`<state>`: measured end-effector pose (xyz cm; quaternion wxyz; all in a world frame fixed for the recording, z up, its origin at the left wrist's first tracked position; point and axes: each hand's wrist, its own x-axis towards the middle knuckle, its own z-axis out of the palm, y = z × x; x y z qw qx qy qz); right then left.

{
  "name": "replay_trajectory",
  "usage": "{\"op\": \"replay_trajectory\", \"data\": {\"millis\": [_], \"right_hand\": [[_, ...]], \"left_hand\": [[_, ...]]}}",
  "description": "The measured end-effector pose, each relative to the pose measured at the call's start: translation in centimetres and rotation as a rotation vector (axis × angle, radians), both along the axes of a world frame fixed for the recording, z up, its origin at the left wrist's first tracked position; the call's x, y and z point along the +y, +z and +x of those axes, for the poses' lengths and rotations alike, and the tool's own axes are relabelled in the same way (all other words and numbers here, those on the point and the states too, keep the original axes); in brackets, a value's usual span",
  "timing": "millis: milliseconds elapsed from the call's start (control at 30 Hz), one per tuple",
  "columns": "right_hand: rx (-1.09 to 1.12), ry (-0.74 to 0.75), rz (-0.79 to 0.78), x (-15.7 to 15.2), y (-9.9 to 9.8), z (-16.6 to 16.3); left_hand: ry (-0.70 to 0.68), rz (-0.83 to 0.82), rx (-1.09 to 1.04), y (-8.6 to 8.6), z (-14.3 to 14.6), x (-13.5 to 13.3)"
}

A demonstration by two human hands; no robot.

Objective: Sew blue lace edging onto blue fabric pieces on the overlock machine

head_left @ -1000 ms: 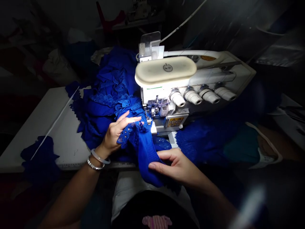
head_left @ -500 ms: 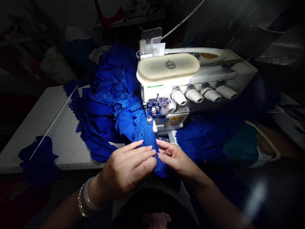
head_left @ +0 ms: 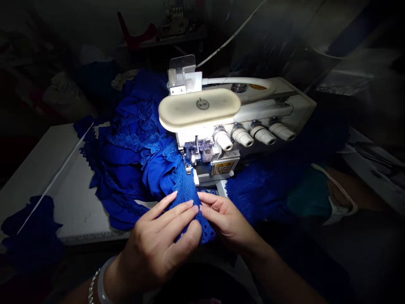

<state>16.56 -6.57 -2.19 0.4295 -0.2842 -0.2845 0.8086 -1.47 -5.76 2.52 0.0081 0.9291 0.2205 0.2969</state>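
Observation:
A strip of blue lace fabric (head_left: 185,185) runs from under the presser foot (head_left: 189,169) of a white overlock sewing machine (head_left: 202,137) toward me. My left hand (head_left: 167,236) lies on top of the lace, fingers stretched forward and thumb apart. At the strip's right edge, my right hand (head_left: 221,215) pinches the lace between thumb and fingers; the fingertips are partly hidden. The perforated end of the lace hangs below both hands. To the left of the needle area, the strip joins a large heap of gathered blue fabric (head_left: 123,156).
The white table (head_left: 34,156) extends left, with a white cord (head_left: 55,179) and a blue scrap (head_left: 34,228) at its front edge. More blue fabric (head_left: 249,190) and a teal piece (head_left: 308,196) lie right. Another machine (head_left: 174,19) stands in the dark background.
The view has shifted, so the machine appears lower and further left. Both hands stay at the lace, and more of its perforated end shows beside the left thumb.

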Motion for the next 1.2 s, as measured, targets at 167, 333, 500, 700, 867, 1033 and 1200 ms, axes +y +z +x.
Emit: {"op": "replay_trajectory", "data": {"millis": [167, 333, 500, 700, 867, 1033, 1200], "right_hand": [[-0.053, -0.070, -0.009, 0.3, 0.5, -0.6], [-0.002, -0.066, -0.035, 0.1, 1.0, -1.7], [-0.077, 0.104, -0.032, -1.2, -0.8, -1.3], [-0.070, 0.064, 0.068, 0.9, -1.8, -0.3], [-0.493, -0.167, 0.190, 2.2, -1.4, -1.7], [-0.860, -0.343, 0.417, 1.6, -2.4, -3.3], [-1.360, -0.675, 1.053, -1.3, -3.1, -2.6]], "left_hand": [[0.002, -0.001, 0.014, 0.0, -0.2, -0.4], [0.001, -0.022, -0.006, -0.7, -0.4, -0.5], [-0.004, -0.107, -0.046, -2.3, -1.5, 1.5], [-0.066, -0.344, -0.213, -2.6, -3.7, 5.1], [-0.070, -0.323, -0.198, -2.3, -3.5, 5.5], [-0.056, -0.307, -0.205, -2.3, -3.2, 5.4], [0.044, -0.351, -0.217, -1.8, -3.4, 5.7]]}}
